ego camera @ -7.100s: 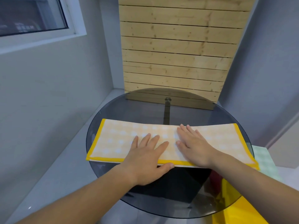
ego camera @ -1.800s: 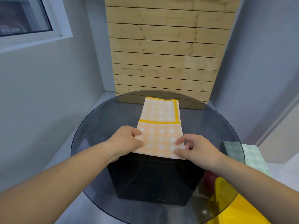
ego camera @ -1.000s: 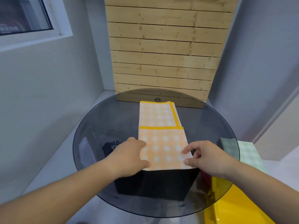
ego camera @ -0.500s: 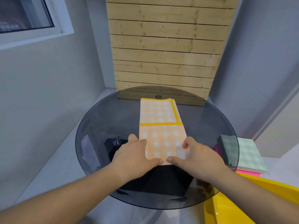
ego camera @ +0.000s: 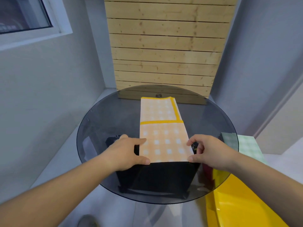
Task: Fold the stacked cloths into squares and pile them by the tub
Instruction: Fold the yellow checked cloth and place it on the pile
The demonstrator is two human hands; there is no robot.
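- An orange checked cloth with a yellow border lies on the round smoked-glass surface at the centre of the frame, folded into a long strip that runs from the near edge toward the far rim.
- A yellow border band crosses the cloth about halfway up; a 2nd band runs along the right side of the far half, and a 3rd shows at the far end.
- The left hand sits at the near left corner of the cloth, thumb on the near edge and index finger laid on top, pinching that corner.
- The right hand is at the near right corner, thumb touching the near edge and fingers curled at the side; whether it truly grips the fabric or only touches it, I cannot tell.
- Both bare forearms enter from the bottom of the frame, 1 on each side.
- Under the glass, a black base shows through, directly below the near end of the cloth.
- At the right edge of the frame, past the rim of the surface, a stack of pale green checked cloths lies flat, partly seen through the glass.
- A bright yellow tub fills the lower right corner, just below that stack.
- A panel of horizontal pine boards stands against the grey wall in the upper centre.
- A white-framed window sits in the upper left.
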